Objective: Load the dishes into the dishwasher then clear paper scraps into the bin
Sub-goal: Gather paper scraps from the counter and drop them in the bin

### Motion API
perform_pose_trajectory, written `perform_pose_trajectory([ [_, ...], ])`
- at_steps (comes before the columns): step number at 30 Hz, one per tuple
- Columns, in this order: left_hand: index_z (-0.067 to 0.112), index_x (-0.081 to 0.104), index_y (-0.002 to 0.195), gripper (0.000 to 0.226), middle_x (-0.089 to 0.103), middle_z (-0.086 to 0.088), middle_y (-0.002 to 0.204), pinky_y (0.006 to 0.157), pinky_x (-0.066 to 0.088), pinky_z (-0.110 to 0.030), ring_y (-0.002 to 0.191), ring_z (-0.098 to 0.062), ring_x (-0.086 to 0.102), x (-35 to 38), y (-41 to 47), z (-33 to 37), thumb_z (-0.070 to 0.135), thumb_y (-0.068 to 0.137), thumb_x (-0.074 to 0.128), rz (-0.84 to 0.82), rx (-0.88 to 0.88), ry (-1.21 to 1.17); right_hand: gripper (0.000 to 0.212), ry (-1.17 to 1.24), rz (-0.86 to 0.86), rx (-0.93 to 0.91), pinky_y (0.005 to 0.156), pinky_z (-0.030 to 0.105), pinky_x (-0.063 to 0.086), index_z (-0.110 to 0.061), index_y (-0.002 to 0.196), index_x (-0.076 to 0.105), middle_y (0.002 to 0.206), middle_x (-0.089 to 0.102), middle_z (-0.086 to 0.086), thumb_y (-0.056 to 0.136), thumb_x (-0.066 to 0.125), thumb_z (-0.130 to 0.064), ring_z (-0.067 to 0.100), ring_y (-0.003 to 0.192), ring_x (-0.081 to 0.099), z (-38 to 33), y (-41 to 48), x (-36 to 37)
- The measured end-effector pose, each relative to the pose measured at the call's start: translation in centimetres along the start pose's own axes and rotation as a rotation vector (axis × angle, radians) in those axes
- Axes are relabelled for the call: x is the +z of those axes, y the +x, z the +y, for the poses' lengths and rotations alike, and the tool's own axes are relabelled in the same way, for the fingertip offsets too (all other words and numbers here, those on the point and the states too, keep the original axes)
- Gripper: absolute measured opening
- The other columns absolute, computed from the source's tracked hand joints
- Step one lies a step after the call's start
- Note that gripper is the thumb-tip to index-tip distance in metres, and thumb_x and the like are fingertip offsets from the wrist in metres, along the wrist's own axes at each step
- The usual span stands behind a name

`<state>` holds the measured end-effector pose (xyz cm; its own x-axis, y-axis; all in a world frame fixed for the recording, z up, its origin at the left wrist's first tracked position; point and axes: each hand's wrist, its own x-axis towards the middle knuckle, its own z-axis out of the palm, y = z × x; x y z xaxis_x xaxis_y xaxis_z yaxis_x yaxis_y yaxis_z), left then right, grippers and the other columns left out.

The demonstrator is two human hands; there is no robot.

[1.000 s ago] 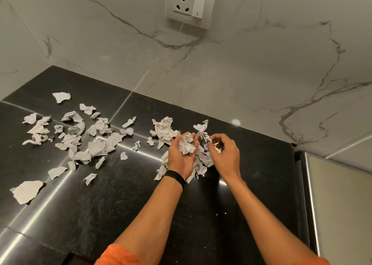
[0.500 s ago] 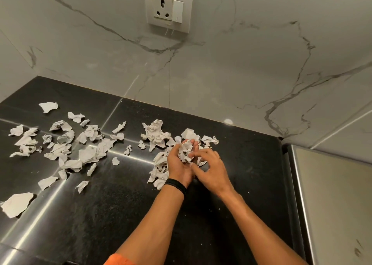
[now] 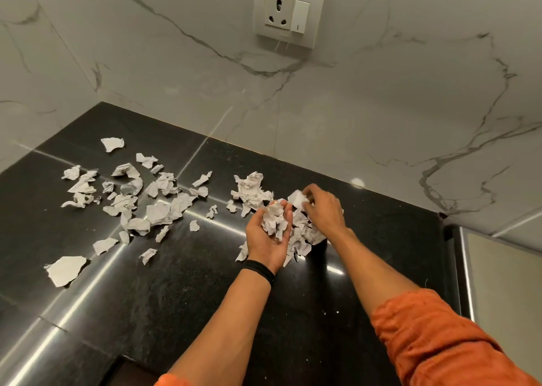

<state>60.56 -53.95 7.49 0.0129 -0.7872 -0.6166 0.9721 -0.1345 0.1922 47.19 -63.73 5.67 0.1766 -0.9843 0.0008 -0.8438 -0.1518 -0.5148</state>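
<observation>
The left hand (image 3: 268, 239) is turned palm-up and cupped just above the dark surface (image 3: 181, 303), its fingers (image 3: 286, 221) curled loosely around a wad of crumpled paper scraps (image 3: 274, 220): a cradle, not a tight grip. The right hand (image 3: 324, 209) sits just beside it toward the right edge, palm down, with its fingers (image 3: 308, 193) pinched on a white scrap (image 3: 297, 196) at the far side of the near pile (image 3: 305, 236), which lies directly under and between the two hands. The deciding relation is that the cupped palm opens toward the right hand, so anything the right hand picks up only has to travel a short way leftward to land in it. Judging by that, the right hand is the gatherer and the left the holder. The larger spread of loose scraps (image 3: 158, 206) lies well apart, toward the left edge and the back-left corner of the surface, nearer the left hand, which is already full. A crumpled clump (image 3: 249, 193) sits just beyond the left fingertips, toward the back wall. No bin is in view, so most of the clearing looks still to do.
</observation>
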Motion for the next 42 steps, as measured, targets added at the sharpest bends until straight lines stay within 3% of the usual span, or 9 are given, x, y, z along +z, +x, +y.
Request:
perform_pose_trajectory([
  [5, 0.004, 0.065, 0.127, 0.037, 0.069, -0.017, 0.128, 0.1, 0.054, -0.035, 0.118, -0.028, 0.067, 0.0, 0.8, -0.4, 0.027, 0.102, 0.052, -0.016, 0.016, 0.052, 0.021, 0.529, 0.179, 0.131, 0.073, 0.027, 0.061, -0.02, 0.113, 0.067, 0.091, 0.072, -0.007, 0.093, 0.071, -0.015, 0.007, 0.082, 0.07, -1.7, -2.0, -3.0],
  [9, 0.01, 0.071, 0.118, 0.034, 0.073, -0.014, 0.116, 0.09, 0.055, -0.033, 0.101, -0.024, 0.071, 0.7, 1.4, -1.7, 0.033, 0.102, 0.051, -0.016, 0.001, 0.112, 0.02, 0.792, 0.095, 0.076, 0.074, 0.024, 0.057, -0.016, 0.107, 0.072, 0.088, 0.074, -0.002, 0.09, 0.075, -0.007, 0.011, 0.083, 0.071, -3.1, -5.2, -4.1],
  [12, 0.011, 0.079, 0.097, 0.044, 0.074, -0.011, 0.106, 0.092, 0.05, -0.033, 0.094, -0.023, 0.071, 1.0, 1.3, -2.5, 0.04, 0.104, 0.046, -0.053, -0.045, 0.075, 0.018, 0.596, 0.031, 0.021, 0.081, 0.017, 0.05, -0.022, 0.104, 0.077, 0.096, 0.072, -0.007, 0.087, 0.079, -0.019, 0.003, 0.089, 0.065, -2.6, -7.1, -2.9],
  [19, 0.004, 0.069, 0.115, 0.038, 0.068, -0.015, 0.122, 0.098, 0.054, -0.035, 0.107, -0.027, 0.069, 1.1, 1.2, -2.7, 0.035, 0.103, 0.05, -0.076, -0.086, -0.05, 0.013, 0.566, 0.253, 0.138, 0.089, 0.026, 0.057, -0.026, 0.105, 0.077, 0.102, 0.072, -0.007, 0.095, 0.071, -0.02, 0.002, 0.092, 0.067, 2.5, -4.3, -4.0],
  [23, 0.002, 0.063, 0.128, 0.043, 0.066, -0.017, 0.13, 0.1, 0.054, -0.038, 0.119, -0.029, 0.066, 1.1, 1.6, -3.0, 0.034, 0.101, 0.053, -0.045, -0.087, -0.087, 0.023, 0.385, 0.122, 0.16, 0.098, 0.032, 0.055, -0.023, 0.113, 0.076, 0.108, 0.072, -0.006, 0.097, 0.065, -0.012, 0.005, 0.097, 0.065, 5.2, -1.9, -3.9],
  [27, 0.001, 0.067, 0.12, 0.041, 0.065, -0.017, 0.132, 0.106, 0.05, -0.037, 0.124, -0.029, 0.063, 0.9, 2.0, -3.2, 0.034, 0.102, 0.053, -0.005, -0.081, -0.062, 0.018, 0.375, 0.088, 0.198, 0.091, 0.031, 0.056, -0.028, 0.112, 0.075, 0.107, 0.071, -0.008, 0.096, 0.067, -0.026, 0.004, 0.095, 0.065, 4.7, -1.8, -3.1],
  [33, 0.0, 0.064, 0.126, 0.044, 0.066, -0.018, 0.131, 0.108, 0.048, -0.037, 0.122, -0.029, 0.064, 0.5, 2.9, -2.6, 0.034, 0.103, 0.049, 0.032, -0.035, -0.015, 0.041, 0.076, -0.066, -0.073, 0.104, 0.033, 0.038, -0.027, 0.13, 0.067, 0.121, 0.065, -0.011, 0.091, 0.072, -0.039, 0.008, 0.114, 0.056, 3.4, -3.4, -0.8],
  [37, 0.002, 0.066, 0.125, 0.042, 0.069, -0.017, 0.123, 0.109, 0.048, -0.037, 0.123, -0.028, 0.063, 0.6, 2.8, -2.0, 0.034, 0.102, 0.05, 0.028, -0.015, 0.028, 0.028, 0.039, 0.039, -0.068, 0.102, 0.041, 0.047, -0.022, 0.122, 0.071, 0.115, 0.069, -0.003, 0.094, 0.069, -0.023, 0.013, 0.108, 0.062, 3.3, -3.4, 0.0],
  [42, 0.001, 0.063, 0.131, 0.045, 0.066, -0.019, 0.131, 0.106, 0.05, -0.037, 0.122, -0.029, 0.065, 1.0, 2.9, -2.2, 0.033, 0.103, 0.05, 0.035, 0.014, 0.089, 0.018, 0.286, 0.339, -0.044, 0.088, 0.035, 0.054, -0.02, 0.115, 0.073, 0.107, 0.07, -0.008, 0.097, 0.069, -0.023, 0.007, 0.098, 0.061, 1.7, -4.8, -1.9],
])
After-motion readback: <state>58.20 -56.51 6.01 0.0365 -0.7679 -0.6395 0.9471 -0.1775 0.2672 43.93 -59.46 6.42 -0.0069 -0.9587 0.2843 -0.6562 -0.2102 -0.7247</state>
